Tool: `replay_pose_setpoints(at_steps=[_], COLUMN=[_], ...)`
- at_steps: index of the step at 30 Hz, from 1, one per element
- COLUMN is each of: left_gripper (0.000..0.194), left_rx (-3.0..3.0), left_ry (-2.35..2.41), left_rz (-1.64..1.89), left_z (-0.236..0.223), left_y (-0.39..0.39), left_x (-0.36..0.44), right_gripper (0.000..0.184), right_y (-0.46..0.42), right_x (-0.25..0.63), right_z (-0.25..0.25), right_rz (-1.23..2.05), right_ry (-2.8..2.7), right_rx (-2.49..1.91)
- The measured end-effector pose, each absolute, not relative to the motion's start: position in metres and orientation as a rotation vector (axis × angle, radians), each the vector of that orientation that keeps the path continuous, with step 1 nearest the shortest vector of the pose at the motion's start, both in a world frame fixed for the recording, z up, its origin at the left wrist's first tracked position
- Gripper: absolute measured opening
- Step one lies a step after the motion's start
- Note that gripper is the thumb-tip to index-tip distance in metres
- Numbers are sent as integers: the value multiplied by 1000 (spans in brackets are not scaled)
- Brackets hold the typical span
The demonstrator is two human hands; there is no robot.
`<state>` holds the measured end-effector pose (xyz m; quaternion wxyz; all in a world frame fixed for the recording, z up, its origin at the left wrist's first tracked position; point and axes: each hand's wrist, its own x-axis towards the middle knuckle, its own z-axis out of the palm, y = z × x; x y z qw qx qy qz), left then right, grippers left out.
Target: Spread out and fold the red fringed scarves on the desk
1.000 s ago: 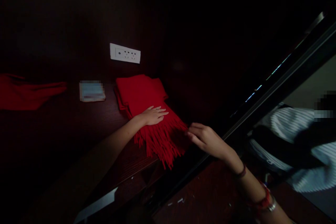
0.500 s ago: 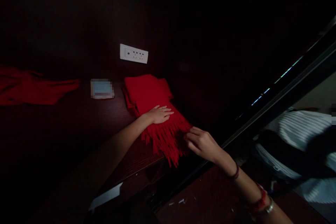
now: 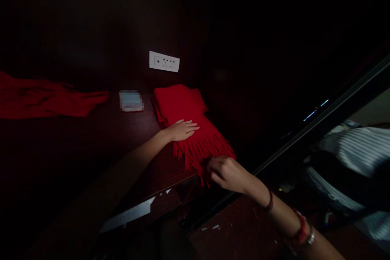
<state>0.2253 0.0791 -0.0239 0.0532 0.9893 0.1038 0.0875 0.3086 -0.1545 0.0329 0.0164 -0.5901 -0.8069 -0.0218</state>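
A folded red scarf (image 3: 179,101) with a long fringe lies on the dark wooden shelf (image 3: 131,134). My left hand (image 3: 183,131) rests flat on its lower part, fingers stretched out and a ring on one of them. At the fringe's lower end, my right hand (image 3: 227,174) has its fingers curled together around some strands; the fingertips are partly in shadow. Some of the fringe hangs over the shelf's front edge.
Another red cloth (image 3: 51,97) lies loosely at the left. Between the two stands a small pale blue item (image 3: 131,100), blurred out. A white socket panel (image 3: 164,61) is on the back wall. Striped fabric (image 3: 362,154) shows beyond the dark frame at right.
My right hand has moved along the fringe, down and to the left relative to the scarf, and the strands lie differently. My left hand stays flat on the scarf. The whole view has shifted slightly.
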Motion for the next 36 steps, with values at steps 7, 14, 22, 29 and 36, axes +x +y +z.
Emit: replay_pose_setpoints(at_steps=[7, 14, 22, 29, 36], left_gripper=[40, 37, 40, 38, 41], left_rx=[2866, 2967, 2911, 2912, 2371], left_ry=[349, 364, 359, 714, 1961], left_rz=[685, 395, 516, 647, 1178], left_z=[-26, -32, -19, -23, -19], left_y=[87, 99, 78, 93, 118], left_x=[214, 202, 180, 37, -74], right_gripper=[17, 15, 20, 23, 26], right_y=[-92, -116, -152, -31, 76], right_x=[284, 271, 283, 266, 182], right_z=[43, 20, 75, 75, 35], right_rz=[-238, -117, -51, 6, 37], right_ry=[-2425, -2531, -2332, -2320, -2454], right_rx=[-1802, -1882, -1700, -1645, -1762])
